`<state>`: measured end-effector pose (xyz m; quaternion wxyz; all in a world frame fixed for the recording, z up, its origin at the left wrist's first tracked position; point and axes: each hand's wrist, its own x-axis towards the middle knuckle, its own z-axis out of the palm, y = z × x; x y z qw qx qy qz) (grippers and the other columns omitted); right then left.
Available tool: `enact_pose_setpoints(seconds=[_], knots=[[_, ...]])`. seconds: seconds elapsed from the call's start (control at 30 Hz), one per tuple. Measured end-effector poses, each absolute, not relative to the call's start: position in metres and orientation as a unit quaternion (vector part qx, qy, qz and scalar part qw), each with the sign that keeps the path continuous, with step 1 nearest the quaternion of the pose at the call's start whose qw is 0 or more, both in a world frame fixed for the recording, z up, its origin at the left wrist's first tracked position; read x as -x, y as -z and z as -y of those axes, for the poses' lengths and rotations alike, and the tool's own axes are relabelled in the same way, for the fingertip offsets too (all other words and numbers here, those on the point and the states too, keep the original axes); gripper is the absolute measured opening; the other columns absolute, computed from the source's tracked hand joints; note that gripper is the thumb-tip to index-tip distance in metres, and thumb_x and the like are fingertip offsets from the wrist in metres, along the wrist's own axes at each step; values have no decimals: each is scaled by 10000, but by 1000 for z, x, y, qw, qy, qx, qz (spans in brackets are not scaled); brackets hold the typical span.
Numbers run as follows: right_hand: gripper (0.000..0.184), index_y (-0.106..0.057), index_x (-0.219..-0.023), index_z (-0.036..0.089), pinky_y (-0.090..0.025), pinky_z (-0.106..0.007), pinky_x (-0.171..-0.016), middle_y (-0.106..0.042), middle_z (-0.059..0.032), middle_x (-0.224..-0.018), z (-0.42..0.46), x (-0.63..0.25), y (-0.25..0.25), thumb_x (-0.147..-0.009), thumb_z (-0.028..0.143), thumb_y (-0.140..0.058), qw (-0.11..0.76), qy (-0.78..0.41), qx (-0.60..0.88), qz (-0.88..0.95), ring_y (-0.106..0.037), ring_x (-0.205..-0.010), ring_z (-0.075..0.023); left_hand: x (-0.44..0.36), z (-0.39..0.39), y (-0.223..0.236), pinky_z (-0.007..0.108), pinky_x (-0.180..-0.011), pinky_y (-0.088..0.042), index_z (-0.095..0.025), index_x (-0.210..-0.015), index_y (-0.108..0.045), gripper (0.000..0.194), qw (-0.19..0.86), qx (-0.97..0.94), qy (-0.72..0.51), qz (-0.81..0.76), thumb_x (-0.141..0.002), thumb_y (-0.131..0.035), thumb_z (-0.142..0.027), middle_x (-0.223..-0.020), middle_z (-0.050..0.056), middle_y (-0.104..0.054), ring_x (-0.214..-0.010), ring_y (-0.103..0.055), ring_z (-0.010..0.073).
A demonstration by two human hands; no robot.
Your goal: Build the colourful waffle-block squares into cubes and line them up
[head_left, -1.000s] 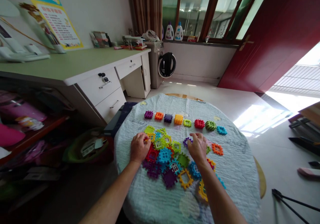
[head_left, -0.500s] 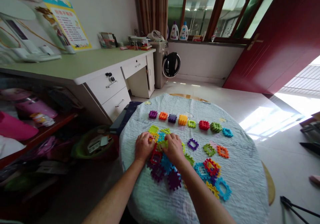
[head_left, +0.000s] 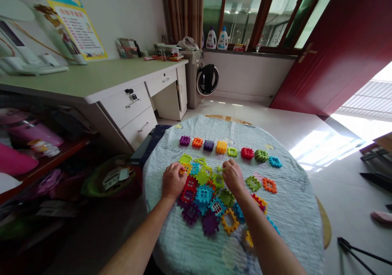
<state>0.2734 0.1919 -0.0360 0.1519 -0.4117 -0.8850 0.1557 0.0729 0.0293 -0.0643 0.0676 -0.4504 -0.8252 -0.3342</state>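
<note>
Over our cloth-covered round table point(head_left: 297, 209), our right hand point(head_left: 234, 177) pinches a lime-green tile point(head_left: 219, 168); our left hand's point(head_left: 174, 181) grip we cannot tell. Beyond the table: washing machine point(head_left: 192, 79); left of it, desk point(head_left: 107, 72); right, red door point(head_left: 321, 58).

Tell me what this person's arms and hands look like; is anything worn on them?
The left hand and right hand are both ungloved. Both forearms are bare, with no sleeves, watch or bracelet in view. Any rings on the fingers would be too small to make out.
</note>
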Motion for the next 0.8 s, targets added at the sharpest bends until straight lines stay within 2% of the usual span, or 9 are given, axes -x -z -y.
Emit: enact_pose_setpoints(seconds=[0.1,0.2,0.37,0.53,0.63,0.7,0.8], knots=[[338,-659,-988,214,-339,-315,-824,-608,-78,-1092,-190,-281,34,-703,101,-517,71,-151,392,905,-507,-989,-224,-73,-30,65,388,-906,-456,-208,-793,-580,49,65,451,334,825,-765,-539,-207,-944,72,-629,-942,-585,239],[445,-666,-1085,238,-339,-347,-861,-623,-56,-1167,-189,-290,28,-687,106,-518,39,-175,386,905,-495,-1032,-248,-72,-29,67,388,-905,-455,-208,-801,-581,50,63,449,331,827,-772,-540,-215,-953,70,-629,-947,-585,239],[504,-604,-1230,209,-347,-351,-928,-621,-62,-1231,-182,-296,20,-732,156,-548,76,-214,326,918,-496,-1058,-241,-71,-29,68,385,-902,-456,-214,-791,-573,38,64,452,333,825,-766,-545,-212,-947,69,-630,-947,-586,241],[438,-634,-1159,244,-368,-349,-935,-654,-39,-1171,-161,-289,20,-740,132,-577,59,-241,262,933,-517,-1038,-231,-71,-30,67,387,-907,-454,-214,-794,-574,44,65,454,332,824,-763,-543,-209,-951,72,-627,-951,-583,243],[411,-637,-1129,228,-380,-329,-947,-653,-44,-1151,-158,-291,24,-741,115,-563,79,-271,240,929,-532,-1050,-212,-71,-29,67,384,-906,-454,-212,-792,-572,43,65,454,331,825,-764,-540,-208,-953,73,-626,-949,-582,242],[427,-624,-1148,204,-378,-317,-963,-638,-60,-1168,-164,-297,28,-742,101,-539,110,-272,263,919,-531,-1075,-203,-71,-29,67,382,-903,-455,-211,-795,-572,46,65,454,331,825,-766,-536,-209,-954,72,-625,-947,-581,241],[464,-592,-1212,180,-364,-354,-975,-601,-100,-1214,-180,-310,36,-755,127,-532,141,-197,388,889,-507,-1098,-239,-71,-29,66,385,-902,-455,-209,-796,-573,50,63,456,331,824,-770,-531,-211,-947,72,-626,-940,-579,241]])
